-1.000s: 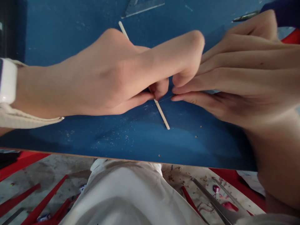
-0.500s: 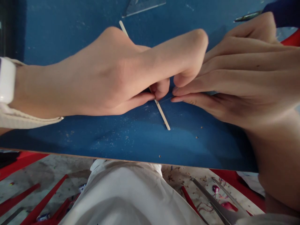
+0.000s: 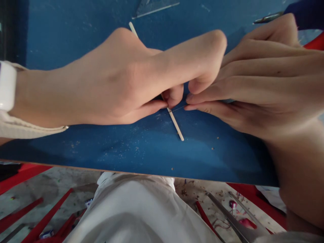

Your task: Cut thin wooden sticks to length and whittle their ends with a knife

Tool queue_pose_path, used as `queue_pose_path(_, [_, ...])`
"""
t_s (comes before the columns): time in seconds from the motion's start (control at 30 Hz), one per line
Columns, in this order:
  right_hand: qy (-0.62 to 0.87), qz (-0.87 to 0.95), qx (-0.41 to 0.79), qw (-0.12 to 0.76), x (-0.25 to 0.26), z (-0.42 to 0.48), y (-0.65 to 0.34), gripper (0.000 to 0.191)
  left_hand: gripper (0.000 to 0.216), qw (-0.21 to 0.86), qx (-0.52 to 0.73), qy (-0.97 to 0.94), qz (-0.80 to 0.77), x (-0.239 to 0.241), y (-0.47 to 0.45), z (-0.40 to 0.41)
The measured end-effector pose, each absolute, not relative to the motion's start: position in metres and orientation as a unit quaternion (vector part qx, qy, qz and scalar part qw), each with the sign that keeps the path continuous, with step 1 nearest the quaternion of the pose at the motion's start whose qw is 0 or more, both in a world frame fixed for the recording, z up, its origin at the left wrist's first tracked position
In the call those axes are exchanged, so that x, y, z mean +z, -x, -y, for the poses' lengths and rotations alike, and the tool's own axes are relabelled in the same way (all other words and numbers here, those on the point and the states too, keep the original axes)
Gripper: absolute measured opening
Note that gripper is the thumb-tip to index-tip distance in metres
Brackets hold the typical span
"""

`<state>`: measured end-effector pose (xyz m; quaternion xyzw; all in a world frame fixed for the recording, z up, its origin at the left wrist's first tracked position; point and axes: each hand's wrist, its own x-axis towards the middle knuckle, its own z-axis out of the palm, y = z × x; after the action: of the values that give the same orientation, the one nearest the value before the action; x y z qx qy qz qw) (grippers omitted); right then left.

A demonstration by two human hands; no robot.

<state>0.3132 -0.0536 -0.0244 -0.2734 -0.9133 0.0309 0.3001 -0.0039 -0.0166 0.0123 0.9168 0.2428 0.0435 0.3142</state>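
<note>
A thin pale wooden stick slants across the blue tabletop, its two ends showing above and below my left hand. The thumb and curled fingers of that hand pinch it near the lower part; its middle is hidden under the palm. From the stick a fine thread runs a short way to my right hand. There the thumb and index fingertips are pressed together on the thread, with the other fingers folded alongside. My left index finger bends over close to the right fingertips.
The blue table has a front edge just before my lap. A clear flat piece with a straight edge lies at the back. A metal-tipped, pen-like thing is at upper right. Red bars and scraps on the floor show below.
Both hands and the stick stay nearly where they were. The thread between the stick and my right fingertips shows more plainly now.
</note>
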Motion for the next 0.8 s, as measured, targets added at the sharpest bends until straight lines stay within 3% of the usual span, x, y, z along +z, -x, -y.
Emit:
queue_pose_path(0.17, [0.405,0.881,0.076,0.234,-0.023,0.075,-0.312,0.035,0.063,0.281,0.063,-0.929,-0.231,0.013,0.002,0.016])
queue_pose_path(0.3, [0.393,0.886,0.096,0.228,-0.019,0.076,-0.31,0.041,0.061,0.263,0.076,-0.933,-0.233,0.012,0.003,0.015])
queue_pose_path(0.4, [0.375,0.893,0.117,0.22,-0.012,0.061,-0.308,0.034,0.057,0.254,0.093,-0.934,-0.235,0.007,0.006,0.013])
queue_pose_path(0.6, [0.279,0.925,0.159,0.203,0.002,0.037,-0.302,0.002,0.063,0.242,0.078,-0.939,-0.231,0.003,0.005,0.008])
queue_pose_path(0.8, [0.312,0.914,0.143,0.217,0.004,0.045,-0.292,0.013,0.055,0.227,0.098,-0.943,-0.221,0.01,0.005,0.015])
